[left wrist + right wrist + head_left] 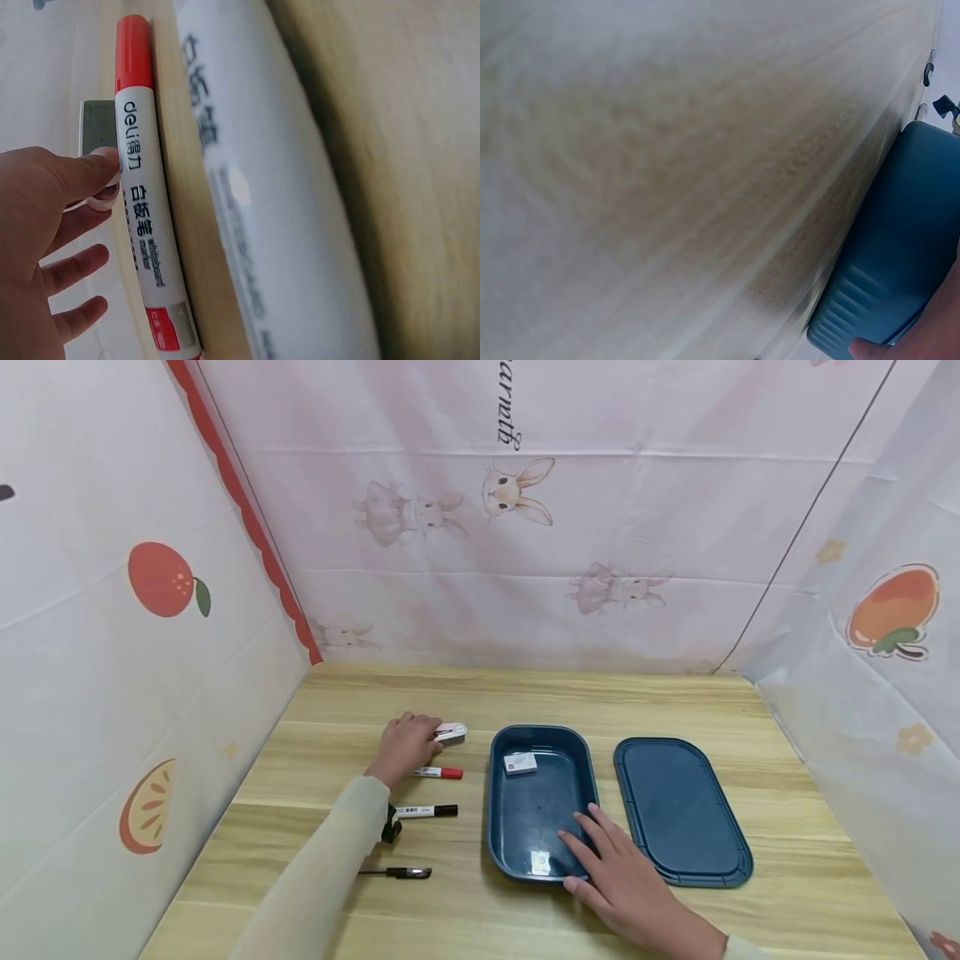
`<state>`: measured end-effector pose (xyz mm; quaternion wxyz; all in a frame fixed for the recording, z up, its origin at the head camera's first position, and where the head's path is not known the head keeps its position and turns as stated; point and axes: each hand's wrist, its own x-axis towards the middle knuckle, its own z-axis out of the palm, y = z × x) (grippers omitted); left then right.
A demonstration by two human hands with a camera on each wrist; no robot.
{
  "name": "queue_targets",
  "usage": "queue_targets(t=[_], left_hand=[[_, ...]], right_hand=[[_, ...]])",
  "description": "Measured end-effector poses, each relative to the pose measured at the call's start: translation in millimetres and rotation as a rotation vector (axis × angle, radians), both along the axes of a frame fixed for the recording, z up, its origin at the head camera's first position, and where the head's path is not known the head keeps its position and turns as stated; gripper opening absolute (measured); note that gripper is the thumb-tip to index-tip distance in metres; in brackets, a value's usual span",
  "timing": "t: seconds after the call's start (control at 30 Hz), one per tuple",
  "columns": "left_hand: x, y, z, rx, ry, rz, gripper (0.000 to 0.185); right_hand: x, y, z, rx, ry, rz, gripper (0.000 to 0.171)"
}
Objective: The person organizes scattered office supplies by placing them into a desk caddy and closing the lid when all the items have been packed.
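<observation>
My left hand [408,743] lies at the far left of the row of pens and pinches a small white oblong item [452,732] that rests on the table. In the left wrist view the thumb [94,169] presses on that white and grey item [96,127], beside a red-capped marker [142,202]. My right hand [609,864] rests with straight fingers on the near right rim of a dark blue tray [495,827]. Its fingertips reach into the tray. Inside lie a small white box [521,763] and a small pale square [540,862].
The tray's blue lid [681,810] lies flat to its right. Left of the tray are a red-capped marker [438,772], a black-capped marker [426,811], a black clip [391,827] and a black pen [397,872]. Fabric walls close three sides of the wooden table [525,693].
</observation>
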<state>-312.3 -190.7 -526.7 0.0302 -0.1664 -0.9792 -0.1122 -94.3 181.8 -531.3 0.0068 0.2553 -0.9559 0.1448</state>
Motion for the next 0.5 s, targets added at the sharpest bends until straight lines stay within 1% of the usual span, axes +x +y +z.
queue_targets(t=[0.1,0.23,0.37,0.5], left_hand=[[1.0,-3,0.8,0.002,0.015,0.007,0.042],[1.9,-5,2.7,-0.006,0.034,0.014,0.047],[3.4,-5,6.4,-0.006,0.056,0.008,0.049],[5.7,-2,11.8,0.013,0.085,-0.006,0.049]], right_hand=[[0.0,0,0.2,-0.005,-0.001,-0.001,0.059],[0.0,-1,-0.6,-0.004,0.026,0.000,0.059],[-0.1,0,-1.4,-0.002,0.043,0.000,0.058],[0.1,-1,-1.9,-0.003,0.051,0.001,0.057]])
